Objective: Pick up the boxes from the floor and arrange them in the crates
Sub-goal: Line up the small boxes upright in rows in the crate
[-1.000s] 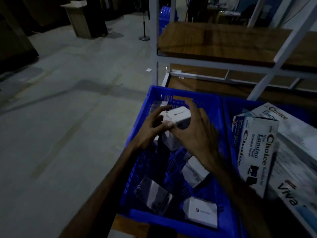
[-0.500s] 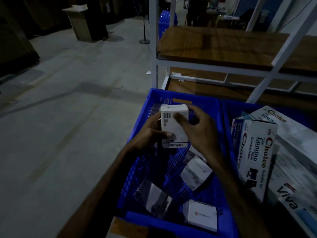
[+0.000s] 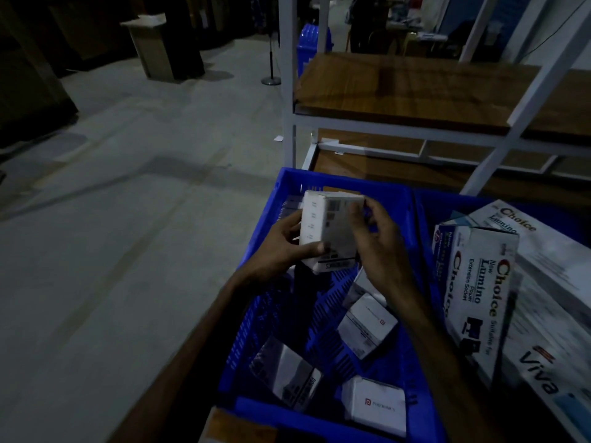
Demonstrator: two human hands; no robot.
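between both hands' fingers (upright): box

Blue plastic crate slotted; cardboard box matt; wood-grain shelf.

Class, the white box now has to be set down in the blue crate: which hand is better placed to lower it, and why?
Probably the left hand: its thumb and fingers wrap the white box from the side, while the right hand only touches its face with fingertips, above the blue crate.
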